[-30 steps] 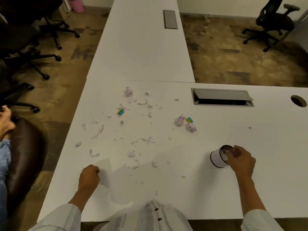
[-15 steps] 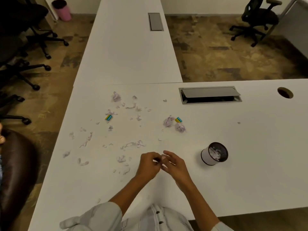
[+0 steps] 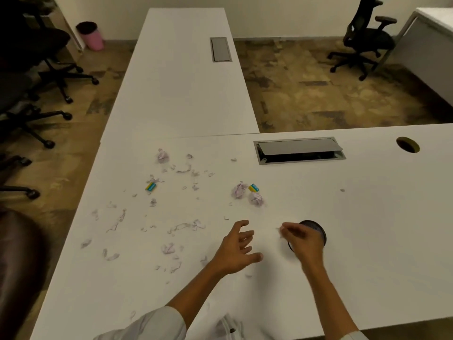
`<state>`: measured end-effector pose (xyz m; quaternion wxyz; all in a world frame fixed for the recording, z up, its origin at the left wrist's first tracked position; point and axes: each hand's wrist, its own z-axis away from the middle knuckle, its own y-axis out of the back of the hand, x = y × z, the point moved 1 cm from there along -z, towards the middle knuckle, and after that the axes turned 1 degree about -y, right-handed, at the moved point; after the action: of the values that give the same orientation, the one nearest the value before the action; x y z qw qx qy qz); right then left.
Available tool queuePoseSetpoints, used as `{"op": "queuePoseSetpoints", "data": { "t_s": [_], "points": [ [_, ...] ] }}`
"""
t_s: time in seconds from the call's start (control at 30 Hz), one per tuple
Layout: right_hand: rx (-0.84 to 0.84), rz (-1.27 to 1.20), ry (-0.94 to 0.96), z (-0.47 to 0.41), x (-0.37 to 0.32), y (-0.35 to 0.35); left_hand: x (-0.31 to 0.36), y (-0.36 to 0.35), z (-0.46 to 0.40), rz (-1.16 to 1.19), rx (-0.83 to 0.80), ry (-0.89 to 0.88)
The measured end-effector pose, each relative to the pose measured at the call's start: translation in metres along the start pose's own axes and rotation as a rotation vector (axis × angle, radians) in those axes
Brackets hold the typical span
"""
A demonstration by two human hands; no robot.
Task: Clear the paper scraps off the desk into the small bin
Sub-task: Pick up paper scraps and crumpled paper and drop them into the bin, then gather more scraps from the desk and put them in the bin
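Note:
Several pale paper scraps (image 3: 181,227) and crumpled balls (image 3: 239,190) lie scattered over the white desk (image 3: 367,217). The small bin (image 3: 316,228), a white cup with a dark rim, stands at the desk's middle right, mostly hidden behind my right hand (image 3: 302,241). That hand hovers over the bin's near-left side, fingertips pinched on a small paper scrap (image 3: 279,230). My left hand (image 3: 236,251) hangs just left of it with fingers spread, holding nothing.
Two small yellow-and-teal erasers (image 3: 150,187) (image 3: 254,187) lie among the scraps. A cable tray with a raised lid (image 3: 299,149) and a round grommet hole (image 3: 407,144) sit at the desk's back. Office chairs (image 3: 365,38) and a pink floor bin (image 3: 89,35) stand beyond.
The two hands were together at the desk's middle; now they have parted. My right hand has moved right to the bin with a scrap, and my left hand has opened.

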<state>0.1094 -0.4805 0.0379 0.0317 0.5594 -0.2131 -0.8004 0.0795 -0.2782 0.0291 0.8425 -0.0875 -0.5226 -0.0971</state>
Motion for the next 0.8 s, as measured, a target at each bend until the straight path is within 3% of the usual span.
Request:
{"op": "queuePoseSetpoints", "data": {
  "t_s": [0.1, 0.23, 0.4, 0.57, 0.8],
  "points": [
    [0.23, 0.117, 0.03, -0.018, 0.004, 0.032, -0.016, 0.022, 0.003, -0.141, 0.067, 0.02],
    [0.224, 0.309, 0.097, -0.03, 0.014, 0.043, -0.046, 0.069, 0.009, -0.627, 0.203, 0.03],
    [0.334, 0.37, 0.226, -0.038, 0.006, 0.027, -0.062, 0.138, 0.01, -1.076, 0.211, 0.173],
    [0.103, 0.272, 0.347, -0.062, -0.018, -0.032, -0.065, 0.18, 0.004, -1.268, 0.095, 0.336],
    [-0.346, 0.767, 0.131, -0.127, -0.029, -0.128, -0.064, 0.188, -0.016, -1.277, -0.04, 0.307]
  ]
}}
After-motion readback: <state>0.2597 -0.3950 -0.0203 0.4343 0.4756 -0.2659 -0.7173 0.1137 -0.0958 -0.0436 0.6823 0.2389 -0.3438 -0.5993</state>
